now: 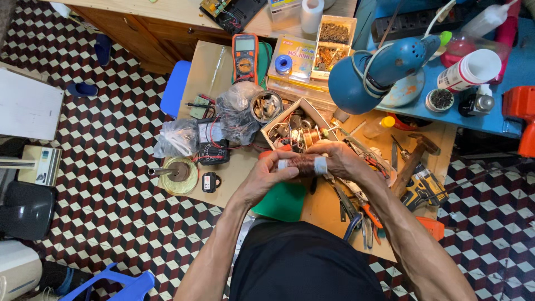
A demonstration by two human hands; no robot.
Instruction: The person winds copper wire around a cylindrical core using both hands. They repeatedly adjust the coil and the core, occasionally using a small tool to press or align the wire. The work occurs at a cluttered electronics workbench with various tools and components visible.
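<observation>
Both my hands hold a small copper-wire coil (pixel 305 165) with white tape at its two ends, above a low wooden work board (pixel 326 209). My left hand (pixel 271 170) grips the coil's left end with fingers curled. My right hand (pixel 336 158) wraps over its right end from above. Right behind the coil stands an open cardboard box (pixel 296 125) full of small parts and wire spools. A green sheet (pixel 283 202) lies on the board under my hands.
Pliers and cutters (pixel 356 214) lie to my right, beside a hammer (pixel 413 159) and a cordless drill (pixel 426 189). An orange multimeter (pixel 244 57), plastic bags (pixel 237 111) and a metal tin (pixel 266 106) sit behind. A blue desk lamp (pixel 370 75) hangs over the blue table (pixel 473 120).
</observation>
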